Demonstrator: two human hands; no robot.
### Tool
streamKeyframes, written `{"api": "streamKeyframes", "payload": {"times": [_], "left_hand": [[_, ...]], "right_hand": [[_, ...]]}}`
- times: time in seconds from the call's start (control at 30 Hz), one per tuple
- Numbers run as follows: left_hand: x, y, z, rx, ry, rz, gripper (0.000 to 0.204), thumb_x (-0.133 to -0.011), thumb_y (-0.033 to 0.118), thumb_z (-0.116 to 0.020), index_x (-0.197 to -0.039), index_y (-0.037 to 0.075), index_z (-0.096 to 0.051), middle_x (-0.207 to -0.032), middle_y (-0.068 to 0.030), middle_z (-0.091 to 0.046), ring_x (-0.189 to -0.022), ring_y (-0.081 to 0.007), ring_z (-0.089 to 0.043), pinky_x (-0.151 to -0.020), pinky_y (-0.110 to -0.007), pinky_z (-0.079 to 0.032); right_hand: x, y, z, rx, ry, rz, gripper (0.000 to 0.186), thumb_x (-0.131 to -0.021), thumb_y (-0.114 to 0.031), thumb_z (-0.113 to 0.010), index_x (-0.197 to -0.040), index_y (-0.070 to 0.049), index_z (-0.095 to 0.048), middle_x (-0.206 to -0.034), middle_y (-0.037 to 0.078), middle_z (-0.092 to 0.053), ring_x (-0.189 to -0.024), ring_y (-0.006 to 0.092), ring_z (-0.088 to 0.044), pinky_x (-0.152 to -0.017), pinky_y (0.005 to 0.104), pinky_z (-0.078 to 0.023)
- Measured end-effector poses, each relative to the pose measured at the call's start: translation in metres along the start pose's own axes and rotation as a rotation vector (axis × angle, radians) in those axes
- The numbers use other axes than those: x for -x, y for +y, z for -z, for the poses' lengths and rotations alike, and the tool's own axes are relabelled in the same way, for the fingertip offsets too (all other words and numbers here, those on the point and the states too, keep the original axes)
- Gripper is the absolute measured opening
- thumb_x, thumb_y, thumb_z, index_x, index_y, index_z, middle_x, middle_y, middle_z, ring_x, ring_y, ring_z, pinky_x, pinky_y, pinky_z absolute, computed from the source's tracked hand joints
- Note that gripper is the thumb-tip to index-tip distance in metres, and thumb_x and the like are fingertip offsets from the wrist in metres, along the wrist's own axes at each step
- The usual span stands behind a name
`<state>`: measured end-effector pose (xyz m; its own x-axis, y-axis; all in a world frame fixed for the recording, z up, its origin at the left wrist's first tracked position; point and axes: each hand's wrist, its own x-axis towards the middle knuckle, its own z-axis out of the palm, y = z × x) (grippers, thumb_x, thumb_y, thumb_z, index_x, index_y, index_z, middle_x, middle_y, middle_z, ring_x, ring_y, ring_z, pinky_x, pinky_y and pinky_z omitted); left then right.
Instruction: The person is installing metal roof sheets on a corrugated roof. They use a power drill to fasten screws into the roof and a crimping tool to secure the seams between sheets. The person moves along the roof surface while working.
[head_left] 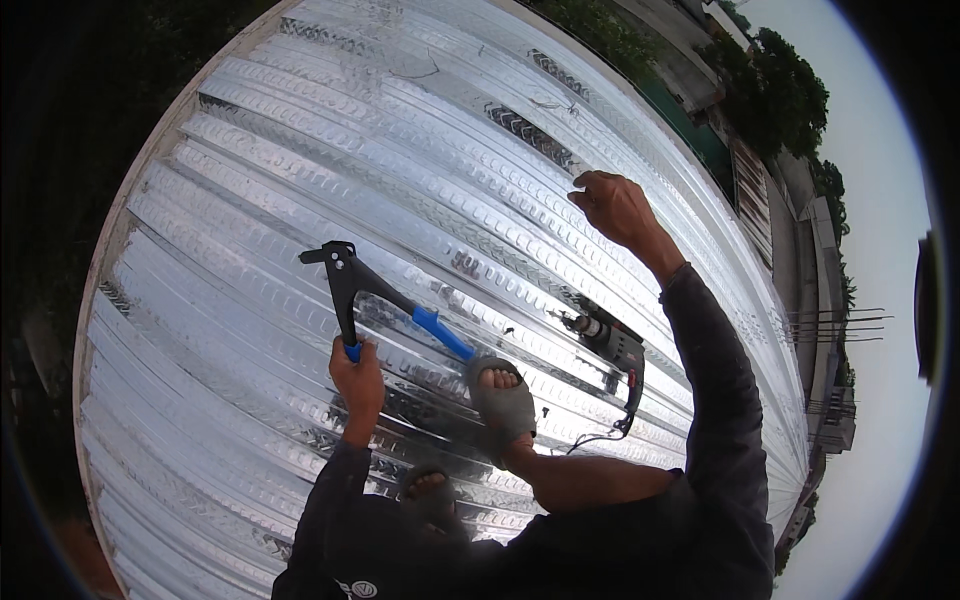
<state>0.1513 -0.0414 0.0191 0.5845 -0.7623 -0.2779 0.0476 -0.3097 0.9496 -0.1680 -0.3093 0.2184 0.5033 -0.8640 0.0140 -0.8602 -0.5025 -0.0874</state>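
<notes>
My left hand (358,392) is wrapped round one blue-gripped handle of a black hand riveter (343,285). Its two handles are spread apart, and the other blue grip reaches toward the toes of my sandalled foot (503,400). My right hand (618,212) is raised out over the ribbed metal roof (240,215), its fingers curled and pinched together. Whatever may be between those fingertips is too small to make out. Right of my foot, a corded power drill (610,345) lies on the shiny sheets with its bit pointing left.
The drill's cord (595,437) curls back toward my leg. Small dark bits lie near the drill. The roof's edge (100,262) curves along the left. Beyond the far right side stand trees (775,95), lower buildings and protruding steel bars (840,328).
</notes>
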Motion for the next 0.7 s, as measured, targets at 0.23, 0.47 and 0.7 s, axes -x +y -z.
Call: {"api": "streamKeyframes", "payload": {"times": [0.23, 0.47, 0.7], "left_hand": [[-0.021, -0.043, -0.043, -0.083, -0.339, 0.096, 0.007, -0.095, 0.008, -0.065, -0.093, 0.004, -0.061, -0.069, 0.0013, -0.056, -0.053, -0.0074, -0.050, -0.047, -0.027, -0.040], [-0.001, -0.033, -0.054, -0.438, -0.386, -0.043, 0.020, -0.091, 0.017, -0.069, -0.100, -0.001, -0.067, -0.068, -0.0075, -0.066, -0.055, -0.0181, -0.061, -0.055, -0.037, -0.049], [0.016, -0.026, -0.039, -1.094, -0.149, -0.347, 0.036, -0.089, 0.029, -0.072, -0.109, 0.000, -0.069, -0.093, -0.0163, -0.069, -0.087, -0.0355, -0.067, -0.080, -0.049, -0.052]], "right_hand": [[0.185, 0.122, 0.101, 0.216, -0.234, -0.526, 0.027, -0.091, -0.023, -0.074, -0.103, 0.001, -0.073, -0.076, 0.020, -0.071, -0.073, 0.0335, -0.071, -0.073, 0.0454, -0.053], [0.313, 0.144, -0.012, 0.056, -0.354, -0.527, 0.029, -0.091, -0.025, -0.072, -0.108, -0.002, -0.071, -0.101, 0.020, -0.073, -0.105, 0.0383, -0.068, -0.092, 0.0494, -0.052], [0.457, 0.180, -0.153, -0.112, -0.273, -0.783, 0.083, -0.091, -0.050, -0.071, -0.145, 0.008, -0.046, -0.135, 0.031, -0.057, -0.123, 0.0429, -0.060, -0.100, 0.0505, -0.050]]}}
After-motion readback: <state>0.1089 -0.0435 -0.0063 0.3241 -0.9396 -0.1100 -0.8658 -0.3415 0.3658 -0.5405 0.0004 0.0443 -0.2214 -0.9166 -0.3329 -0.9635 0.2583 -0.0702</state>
